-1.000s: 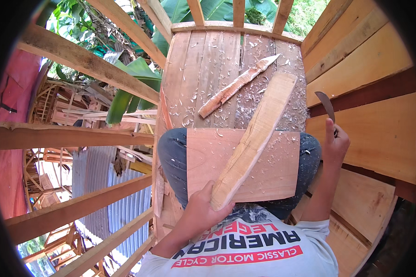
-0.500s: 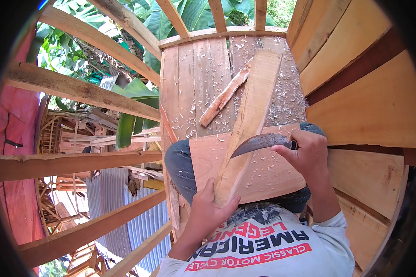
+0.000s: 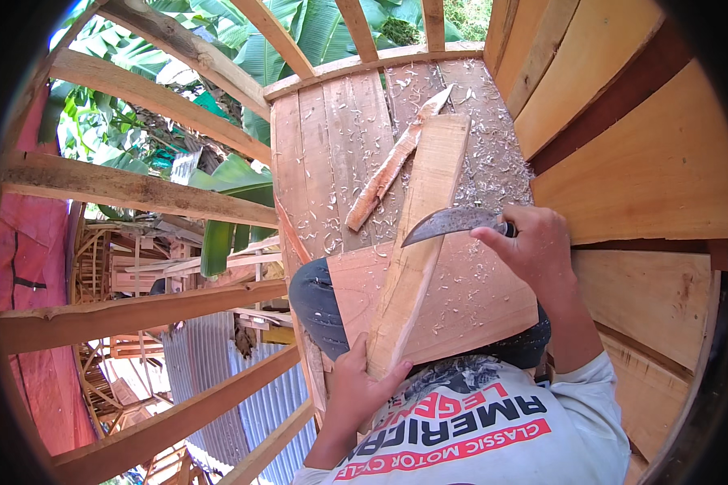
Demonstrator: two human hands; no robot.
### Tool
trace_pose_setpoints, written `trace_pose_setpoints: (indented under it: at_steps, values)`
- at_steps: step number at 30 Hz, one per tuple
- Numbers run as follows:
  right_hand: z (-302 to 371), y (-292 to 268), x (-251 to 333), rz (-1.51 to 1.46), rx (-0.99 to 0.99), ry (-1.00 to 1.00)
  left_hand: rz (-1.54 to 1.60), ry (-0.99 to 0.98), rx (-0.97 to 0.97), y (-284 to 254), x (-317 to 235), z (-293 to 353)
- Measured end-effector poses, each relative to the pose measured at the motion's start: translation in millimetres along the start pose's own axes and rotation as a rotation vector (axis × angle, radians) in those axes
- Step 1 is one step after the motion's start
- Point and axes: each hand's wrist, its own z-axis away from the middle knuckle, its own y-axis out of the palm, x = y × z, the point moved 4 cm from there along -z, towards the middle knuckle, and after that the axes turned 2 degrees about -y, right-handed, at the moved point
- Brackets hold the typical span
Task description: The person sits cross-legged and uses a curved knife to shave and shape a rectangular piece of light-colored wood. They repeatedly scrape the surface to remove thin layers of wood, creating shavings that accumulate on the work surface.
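Observation:
My left hand is wrapped round the near end of a long wooden plank, which slants away from me across my lap. In my right hand is a curved, dark-bladed knife, gripped by its dark handle. The blade lies across the plank near its middle, tip pointing left; whether its edge touches the wood I cannot tell. Beneath the plank, a flat wooden board rests over my legs, with small shavings on it.
A rough strip of bark-edged wood lies on the slatted floor among scattered shavings. Wooden rails stand along the left, with corrugated metal sheets below. Broad wooden boards form the wall at right.
The plank's far end has dropped nearer to me, uncovering more of the bark-edged strip. The knife has moved slightly up along the plank, away from my left hand. Both hands keep their grip.

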Motion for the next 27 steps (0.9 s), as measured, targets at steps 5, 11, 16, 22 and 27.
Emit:
trace_pose_setpoints:
  at_steps: [5, 11, 16, 22, 27]
  values:
    - [8.4, 4.7, 9.5, -0.070, 0.018, -0.015, 0.026, -0.027, -0.029, -1.1, 2.9, -2.1]
    - [-3.7, -3.0, -24.5, 0.019, -0.045, 0.125, -0.068, -0.011, -0.007, 0.8, 7.9, -1.0]
    - [9.6, 3.7, -4.7, 0.019, -0.002, 0.035, -0.098, -0.013, -0.027, -0.8, 5.7, -5.7]
    - [18.0, 6.2, -3.8, -0.038, 0.015, -0.026, -0.134, -0.081, 0.018, -2.8, 4.8, -4.5]
    - [13.9, 9.4, -4.4, 0.033, 0.061, -0.009, -0.245, 0.054, -0.038, 1.6, -4.7, -12.9]
